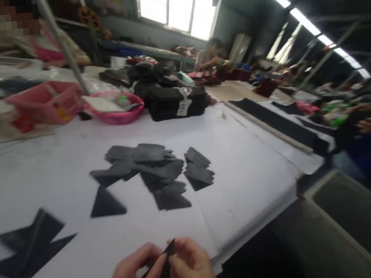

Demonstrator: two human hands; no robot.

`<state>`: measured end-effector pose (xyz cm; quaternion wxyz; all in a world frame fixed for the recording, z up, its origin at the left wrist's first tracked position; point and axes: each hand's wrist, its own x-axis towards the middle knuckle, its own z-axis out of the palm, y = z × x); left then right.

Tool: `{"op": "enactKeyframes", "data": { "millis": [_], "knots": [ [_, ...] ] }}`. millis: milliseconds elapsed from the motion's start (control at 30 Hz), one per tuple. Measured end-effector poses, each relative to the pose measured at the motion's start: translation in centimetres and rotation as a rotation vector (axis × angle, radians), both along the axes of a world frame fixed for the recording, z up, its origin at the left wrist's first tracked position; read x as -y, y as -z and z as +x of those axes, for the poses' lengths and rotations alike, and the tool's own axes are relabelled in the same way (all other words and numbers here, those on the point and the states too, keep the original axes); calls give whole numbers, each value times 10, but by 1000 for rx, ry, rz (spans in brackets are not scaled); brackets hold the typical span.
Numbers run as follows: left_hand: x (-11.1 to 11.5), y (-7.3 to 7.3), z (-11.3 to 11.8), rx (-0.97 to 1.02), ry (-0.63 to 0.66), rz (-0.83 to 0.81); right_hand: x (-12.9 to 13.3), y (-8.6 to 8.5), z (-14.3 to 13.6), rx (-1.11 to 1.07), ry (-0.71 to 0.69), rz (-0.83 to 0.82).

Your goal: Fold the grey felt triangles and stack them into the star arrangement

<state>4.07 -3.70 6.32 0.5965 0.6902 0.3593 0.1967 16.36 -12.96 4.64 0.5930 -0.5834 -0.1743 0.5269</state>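
Close to the table's near edge, my left hand [137,272] and my right hand [193,265] meet around a small black piece of material [164,274]. Both hands pinch it between thumb and fingers, and its pointed tip sticks up between them. Beyond the hands lies a loose pile of dark, folded-looking pieces [155,168], with a smaller stack [198,168] to its right. A single dark triangle [106,203] rests in front of the pile. Several larger black pieces [34,245] overlap at the left, blurred.
A pink basket [47,102] and a pink round tray [117,115] stand at the back of the white table [243,190]. Beside them is a tied black stack [172,103]. A grey bin [351,223] stands off the right edge. Other people work at the back and far right.
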Motion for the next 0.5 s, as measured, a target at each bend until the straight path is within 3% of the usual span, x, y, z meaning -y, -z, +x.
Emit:
{"op": "enactKeyframes", "data": {
  "millis": [33, 267, 500],
  "knots": [
    [1, -1, -9, -4, 53, -45, -2, -1, -1, -6, -44, -16],
    [-1, -8, -18, 19, -27, -144, -5, -20, -6, 31, -27, -142],
    [2, -1, -23, 26, -16, -137, -13, -7, -9, 27, -22, -99]
  ]
}}
